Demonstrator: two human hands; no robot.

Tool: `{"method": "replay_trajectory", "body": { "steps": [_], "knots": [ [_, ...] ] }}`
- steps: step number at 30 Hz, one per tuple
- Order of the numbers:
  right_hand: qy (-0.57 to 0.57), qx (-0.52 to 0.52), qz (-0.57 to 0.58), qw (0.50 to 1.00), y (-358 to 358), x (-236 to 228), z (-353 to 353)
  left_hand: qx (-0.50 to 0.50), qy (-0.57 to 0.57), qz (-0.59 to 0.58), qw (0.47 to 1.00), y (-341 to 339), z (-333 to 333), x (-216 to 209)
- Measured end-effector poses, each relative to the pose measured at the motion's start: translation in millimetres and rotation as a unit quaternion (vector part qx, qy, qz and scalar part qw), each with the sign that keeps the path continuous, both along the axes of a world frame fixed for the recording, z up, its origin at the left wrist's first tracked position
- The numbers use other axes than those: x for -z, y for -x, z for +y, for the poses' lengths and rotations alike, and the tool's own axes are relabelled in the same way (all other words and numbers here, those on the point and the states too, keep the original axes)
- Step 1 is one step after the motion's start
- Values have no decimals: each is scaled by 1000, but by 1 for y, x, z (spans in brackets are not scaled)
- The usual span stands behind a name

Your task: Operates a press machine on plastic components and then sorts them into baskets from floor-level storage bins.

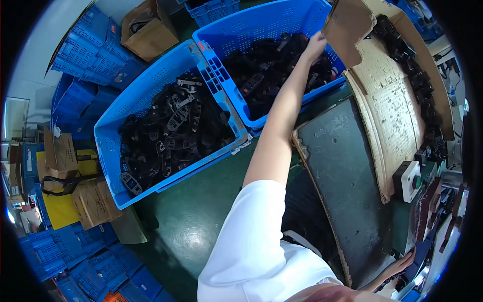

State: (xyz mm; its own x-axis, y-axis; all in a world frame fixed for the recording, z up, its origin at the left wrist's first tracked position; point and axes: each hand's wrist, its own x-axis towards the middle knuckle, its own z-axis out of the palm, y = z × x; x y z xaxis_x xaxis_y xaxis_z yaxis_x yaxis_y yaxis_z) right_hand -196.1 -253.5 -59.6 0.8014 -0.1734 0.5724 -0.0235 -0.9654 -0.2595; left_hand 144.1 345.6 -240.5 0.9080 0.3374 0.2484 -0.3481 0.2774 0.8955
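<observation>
My left arm stretches far forward over the right-hand blue crate (251, 118). At its far right corner my left hand (316, 46) is closed at the edge of a brown cardboard flap (347, 32); the fingertips are partly hidden. Below the hand, dark plastic parts (261, 70) fill the bottom of that crate. My right hand (401, 265) lies at the lower right beside a green machine base (405, 234), fingers stretched out and nothing visible in them. Part of the right forearm is hidden by my body.
A second blue crate (113, 151) with black and grey plastic parts (173, 126) stands on the left. Cardboard (390, 110) covers part of the grey worktable (342, 166), with black parts (425, 90) along it. A switch box with a green button (407, 181) stands nearby. Cartons (93, 201) are at left.
</observation>
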Motion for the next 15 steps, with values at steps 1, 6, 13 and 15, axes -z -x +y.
{"method": "replay_trajectory", "body": {
  "steps": [1,6,13,15],
  "knots": [
    [-11,-19,2,1000,-7,5,-4,-74,-38,-13,996,-2,23,1],
    [-23,-11,-4,1000,0,2,12,-275,-545,351,710,64,77,24],
    [-7,-18,-14,1000,-6,11,-8,-302,-425,583,623,138,111,67],
    [-6,-13,-20,1000,-3,7,-8,-210,-337,570,719,108,88,56]
  ]
}}
